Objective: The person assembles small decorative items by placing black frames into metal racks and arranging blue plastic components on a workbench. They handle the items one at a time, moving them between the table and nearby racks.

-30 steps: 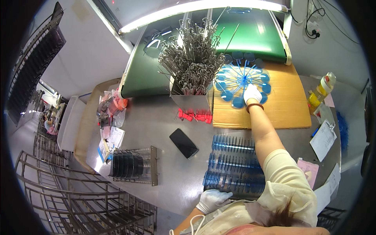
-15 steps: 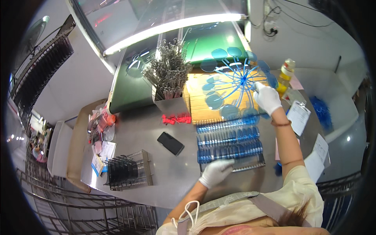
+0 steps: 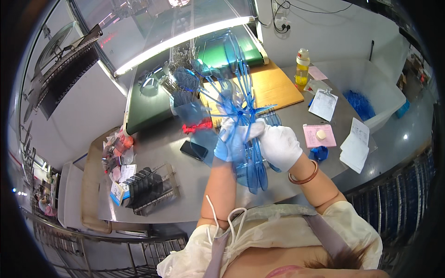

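In front of me is a blue moulded plastic sprue, its runners fanning out from a hub to large translucent lens-shaped discs. My left hand, in a white glove, is closed on it below the hub, seen partly through a blue disc. My right hand, also white-gloved, pinches it beside the hub with thumb and fingers. Some discs hang down between my forearms, others spread up and left. Behind it, a rack of blue lenses shows only in part.
A yellow board lies behind the sprue. To the left are a bin of thin wire pieces, red clips, a phone and a rack of dark lenses. On the right stand a yellow bottle, a clipboard and pink paper.
The sprue has come off the yellow board toward me and is now tilted in the air. My left hand has left the blue lens rack and joined my right hand on the sprue.
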`<state>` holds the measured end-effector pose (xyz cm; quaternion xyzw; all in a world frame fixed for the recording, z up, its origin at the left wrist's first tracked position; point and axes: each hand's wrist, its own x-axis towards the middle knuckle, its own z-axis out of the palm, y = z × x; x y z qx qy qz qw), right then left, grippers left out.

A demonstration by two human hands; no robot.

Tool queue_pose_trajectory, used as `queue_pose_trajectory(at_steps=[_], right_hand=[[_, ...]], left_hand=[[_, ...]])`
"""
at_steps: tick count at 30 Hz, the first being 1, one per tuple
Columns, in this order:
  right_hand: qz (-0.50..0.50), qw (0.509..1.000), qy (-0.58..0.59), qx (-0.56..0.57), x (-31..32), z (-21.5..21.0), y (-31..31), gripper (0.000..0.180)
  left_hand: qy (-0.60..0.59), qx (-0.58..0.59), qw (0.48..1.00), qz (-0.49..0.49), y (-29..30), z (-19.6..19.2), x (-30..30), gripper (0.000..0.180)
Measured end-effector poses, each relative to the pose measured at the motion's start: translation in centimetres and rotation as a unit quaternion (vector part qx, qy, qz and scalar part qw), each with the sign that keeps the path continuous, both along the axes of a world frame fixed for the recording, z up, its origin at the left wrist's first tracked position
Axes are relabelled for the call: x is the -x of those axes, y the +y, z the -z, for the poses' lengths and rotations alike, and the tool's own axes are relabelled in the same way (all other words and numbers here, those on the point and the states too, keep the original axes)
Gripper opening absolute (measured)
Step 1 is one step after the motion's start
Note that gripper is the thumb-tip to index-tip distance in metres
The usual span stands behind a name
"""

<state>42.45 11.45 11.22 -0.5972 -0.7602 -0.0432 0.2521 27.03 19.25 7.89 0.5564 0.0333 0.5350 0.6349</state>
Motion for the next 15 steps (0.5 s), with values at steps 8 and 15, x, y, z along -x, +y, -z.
queue_pose_trajectory(at_steps=[8,15], right_hand=[[-0.161,0.942,0.289,-0.061,-0.3,-4.0,-5.7,0.028],[-0.261,0.899,0.352,0.001,2.1,-3.8,-5.7,0.037]], left_hand=[[-0.121,-0.086,0.983,-0.109,-6.0,-4.5,0.4,0.097],[-0.018,-0.087,0.994,-0.062,-9.0,-3.6,2.0,0.125]])
